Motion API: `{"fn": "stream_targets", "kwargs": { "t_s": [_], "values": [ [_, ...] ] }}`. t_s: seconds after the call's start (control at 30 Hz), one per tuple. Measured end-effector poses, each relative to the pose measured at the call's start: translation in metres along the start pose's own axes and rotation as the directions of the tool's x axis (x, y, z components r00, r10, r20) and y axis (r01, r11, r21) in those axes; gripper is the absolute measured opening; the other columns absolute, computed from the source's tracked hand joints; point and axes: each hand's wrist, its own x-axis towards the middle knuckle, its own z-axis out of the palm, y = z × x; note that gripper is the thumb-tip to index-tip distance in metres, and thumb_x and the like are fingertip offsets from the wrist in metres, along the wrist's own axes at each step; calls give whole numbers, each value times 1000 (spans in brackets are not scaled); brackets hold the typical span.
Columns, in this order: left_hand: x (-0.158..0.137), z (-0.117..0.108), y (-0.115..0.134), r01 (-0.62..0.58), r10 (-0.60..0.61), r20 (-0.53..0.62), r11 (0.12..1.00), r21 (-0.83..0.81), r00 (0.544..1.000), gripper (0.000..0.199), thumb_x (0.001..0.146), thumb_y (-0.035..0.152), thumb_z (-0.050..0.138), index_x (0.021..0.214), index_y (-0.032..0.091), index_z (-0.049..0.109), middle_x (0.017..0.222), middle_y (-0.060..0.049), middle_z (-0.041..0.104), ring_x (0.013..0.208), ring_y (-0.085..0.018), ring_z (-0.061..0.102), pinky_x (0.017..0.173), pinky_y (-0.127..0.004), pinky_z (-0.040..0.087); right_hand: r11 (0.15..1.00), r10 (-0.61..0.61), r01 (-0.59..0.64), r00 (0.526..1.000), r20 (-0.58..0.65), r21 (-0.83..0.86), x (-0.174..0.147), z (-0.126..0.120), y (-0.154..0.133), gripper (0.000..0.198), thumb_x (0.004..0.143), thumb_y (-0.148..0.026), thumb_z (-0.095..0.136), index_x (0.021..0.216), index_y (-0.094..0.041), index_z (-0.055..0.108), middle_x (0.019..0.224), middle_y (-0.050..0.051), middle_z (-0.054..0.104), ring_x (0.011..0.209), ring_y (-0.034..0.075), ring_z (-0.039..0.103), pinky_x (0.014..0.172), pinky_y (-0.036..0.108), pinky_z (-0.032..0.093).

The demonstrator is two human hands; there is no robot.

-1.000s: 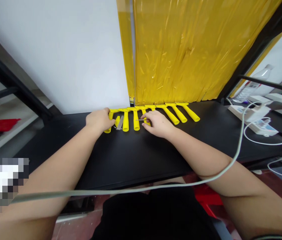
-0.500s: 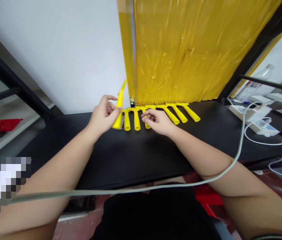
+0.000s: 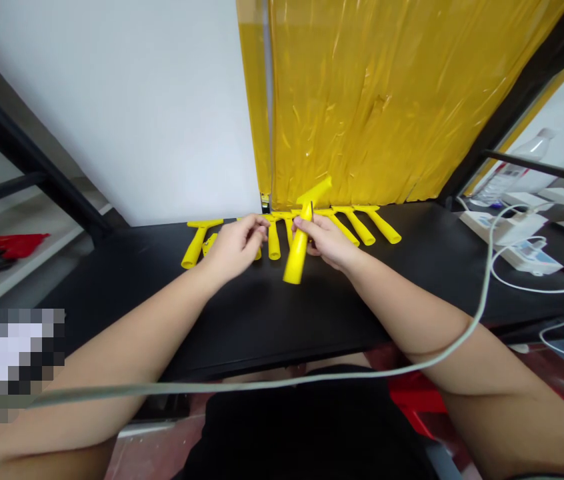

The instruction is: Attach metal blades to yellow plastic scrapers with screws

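My right hand (image 3: 329, 240) is closed around a yellow T-shaped piece with a hollow tubular handle (image 3: 298, 252). It is raised and tilted, its crosspiece up and its handle's open end toward me. My left hand (image 3: 239, 245) hovers to its left, fingers loosely curled, thumb apart, with nothing visible in them. Left of that hand lies a similar yellow T-shaped piece (image 3: 195, 248), with a small yellow part (image 3: 209, 243) beside it, partly hidden. More of these pieces (image 3: 362, 228) lie in a row along the back of the black shelf (image 3: 272, 320), some behind my hands.
A white panel (image 3: 162, 120) and a yellow film-covered panel (image 3: 362, 100) stand behind the shelf. White boxes (image 3: 517, 250) with cables and a clear bottle (image 3: 517, 170) are at right. A pale cable (image 3: 282, 381) loops in front of me. Black frame posts (image 3: 57, 173) flank the shelf.
My left hand has let go of its yellow piece, now lying at the left, and moved right. My right hand has picked up another yellow T-shaped piece and raised it.
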Motion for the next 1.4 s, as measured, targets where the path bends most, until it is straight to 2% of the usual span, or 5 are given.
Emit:
{"fn": "stream_targets", "kwargs": {
  "t_s": [0.1, 0.2, 0.8, 1.17, 1.4],
  "values": [
    [7, -12, -32, 2, -54, 134, 933, 361, 989, 38, 97, 25, 46, 120, 16, 75, 129, -16, 76, 121, -31, 72, 112, -47, 53, 996, -71, 66, 994, -83, -62, 6, -12, 3, 48, 84, -67, 77, 80, -22, 62, 68, -2, 50, 61, 13, 46, 56, 28, 39],
    [10, -17, -54, -26, -127, 280, 874, 485, 951, 47, 96, 25, 45, 131, 15, 75, 147, -15, 69, 141, -32, 61, 123, -45, 45, 984, -93, 72, 987, -131, -161, 12, -23, 6, 47, 86, -67, 74, 81, -22, 63, 70, -1, 53, 66, 16, 48, 61, 30, 41],
    [4, -18, -36, 4, -296, 447, 837, 547, 844, 48, 91, 40, 56, 126, 20, 81, 128, -15, 78, 118, -36, 73, 106, -45, 53, 944, -106, 63, 987, -118, -323, 16, -34, 10, 43, 88, -64, 64, 85, -22, 62, 73, 0, 54, 69, 17, 50, 64, 31, 40],
    [-62, -29, -21, 39, -242, 397, 890, 454, 885, 52, 98, 41, 47, 135, 19, 77, 147, -13, 70, 142, -33, 62, 124, -49, 46, 935, -156, 86, 971, -183, -344, 20, -45, 9, 50, 82, -72, 67, 81, -22, 61, 71, -2, 50, 67, 16, 44, 61, 30, 36],
    [-117, -27, -1, -2, -70, 308, 974, 227, 949, 48, 105, 36, 42, 137, 22, 75, 156, -7, 62, 144, -27, 60, 128, -46, 43, 941, -156, 88, 969, -191, -326, 18, -46, 3, 45, 86, -67, 67, 84, -22, 61, 69, -2, 49, 65, 16, 43, 60, 30, 34]
  ]
}}
